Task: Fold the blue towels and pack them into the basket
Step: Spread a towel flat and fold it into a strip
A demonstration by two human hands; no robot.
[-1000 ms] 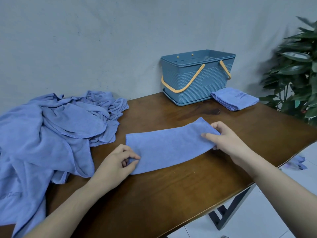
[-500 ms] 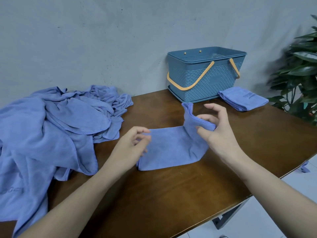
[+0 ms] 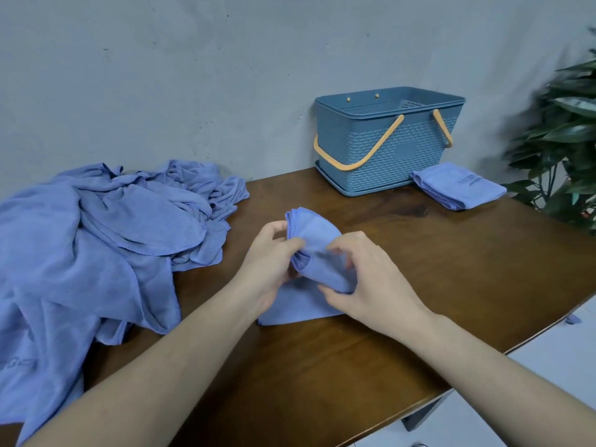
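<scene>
Fingers of both hands curl round the same small blue towel [image 3: 317,250] at the middle of the worktop [image 3: 451,253]. The left hand [image 3: 269,262] has its grip closed on the towel's left edge, thumb on top, and the right hand [image 3: 371,282] pinches the doubled-over upper flap from the right. The flap is raised off the wood and bent towards the left, while the lower part of the towel lies flat on the worktop beneath the hands. To the left, a heap of unfolded blue towels [image 3: 96,240] sprawls over the worktop's edge, near the held towel but apart from it. At the far side, against the wall, stands the blue basket [image 3: 383,156] with its orange handles down. Just beside it on the right lies a folded blue towel [image 3: 458,187]. A leafy plant [image 3: 567,140] stands beyond the right end.
</scene>
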